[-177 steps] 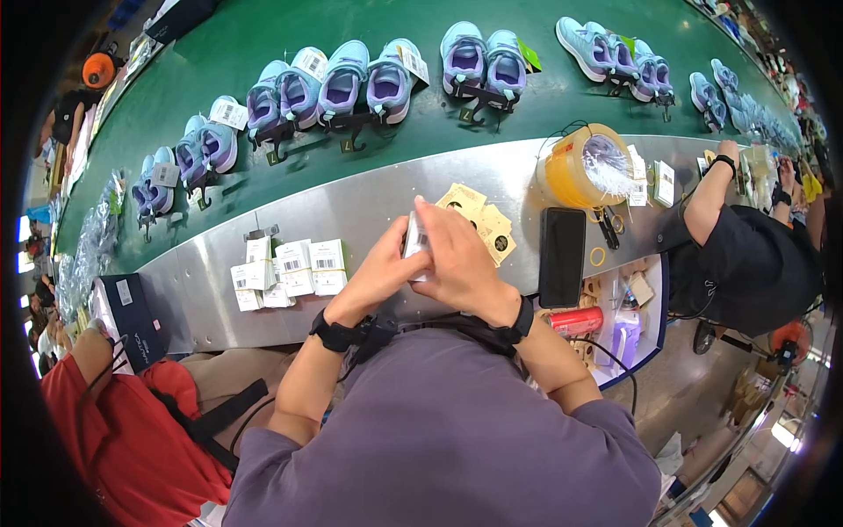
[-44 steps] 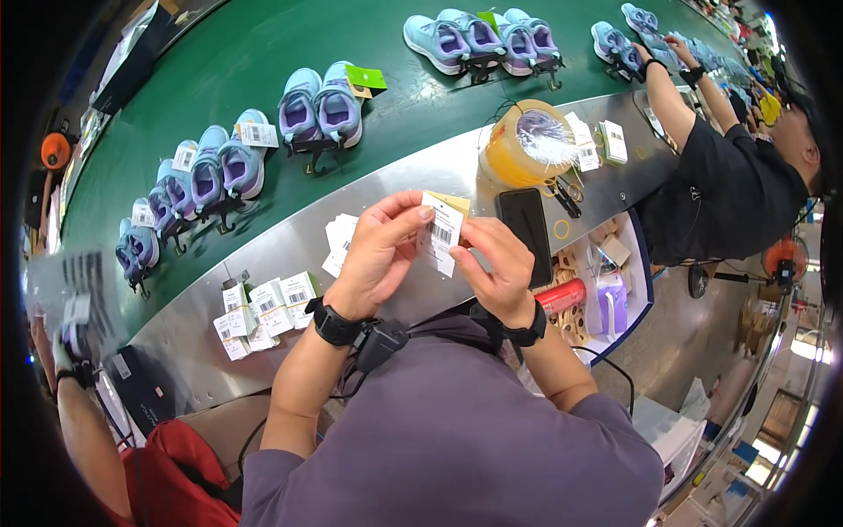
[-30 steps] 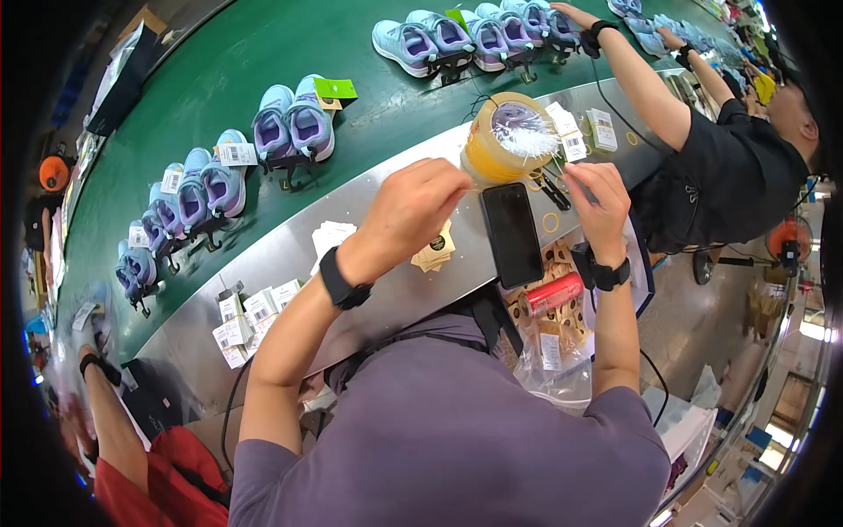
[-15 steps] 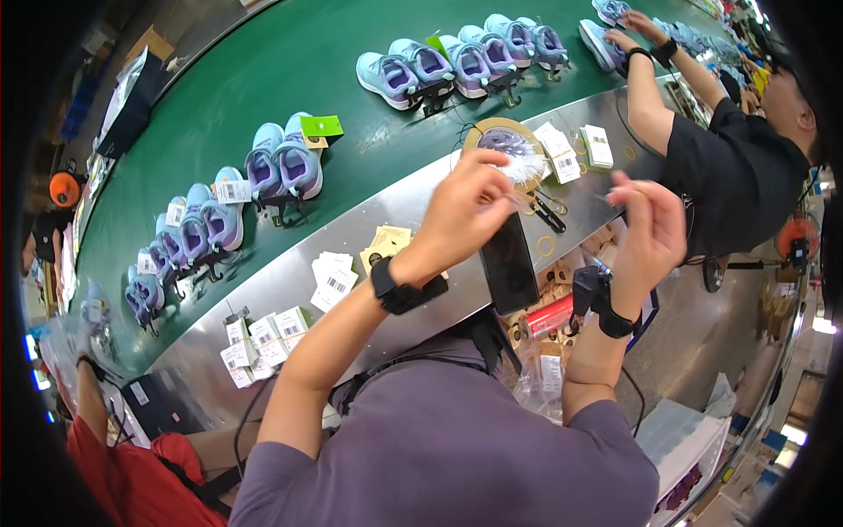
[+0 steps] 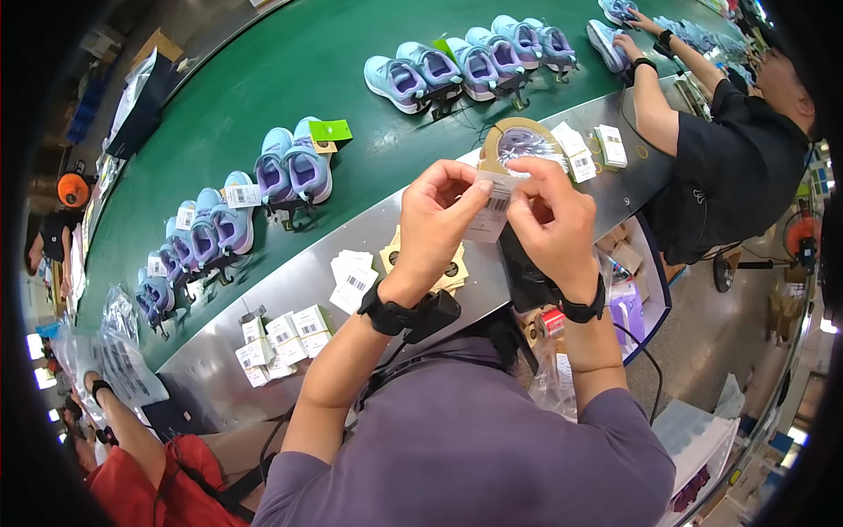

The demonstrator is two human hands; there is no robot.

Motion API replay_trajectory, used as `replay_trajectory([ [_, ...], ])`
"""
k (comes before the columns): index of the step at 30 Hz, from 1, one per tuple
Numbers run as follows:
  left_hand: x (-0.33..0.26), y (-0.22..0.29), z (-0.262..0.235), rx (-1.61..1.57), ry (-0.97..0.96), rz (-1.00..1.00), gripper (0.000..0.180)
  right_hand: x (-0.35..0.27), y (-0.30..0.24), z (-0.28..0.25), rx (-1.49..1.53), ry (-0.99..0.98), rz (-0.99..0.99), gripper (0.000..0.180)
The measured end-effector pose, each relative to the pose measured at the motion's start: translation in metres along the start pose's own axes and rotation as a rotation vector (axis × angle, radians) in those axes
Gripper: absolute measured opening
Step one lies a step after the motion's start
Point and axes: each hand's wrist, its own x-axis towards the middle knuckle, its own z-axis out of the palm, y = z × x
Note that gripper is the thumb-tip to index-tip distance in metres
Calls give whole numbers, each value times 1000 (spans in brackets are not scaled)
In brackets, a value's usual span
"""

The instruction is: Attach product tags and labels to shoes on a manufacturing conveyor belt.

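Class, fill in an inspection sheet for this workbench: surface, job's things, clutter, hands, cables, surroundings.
Surface: steel bench beside a green belt.
Job's things: white barcode tag held above the bench; tape roll behind it.
Clutter: tag stacks, loose tags, tan cards, dark phone.
Hands: left hand and right hand both pinch the tag; each wrist wears a black band.
Cables: black cable hangs below the right forearm.
Surroundings: blue-and-lilac shoes in pairs on the belt; a person in black to the right, one in red to the lower left.
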Motion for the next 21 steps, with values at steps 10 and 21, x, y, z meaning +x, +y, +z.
replay_trajectory([
  [10, 10, 0, 9, 727, -97, 673, 9, 8, 10, -6, -31, -52, 8, 29],
  [21, 55, 26, 38, 1327, -461, 1359, 19, 37, 40, -51, 166, -173, 55, 12],
])
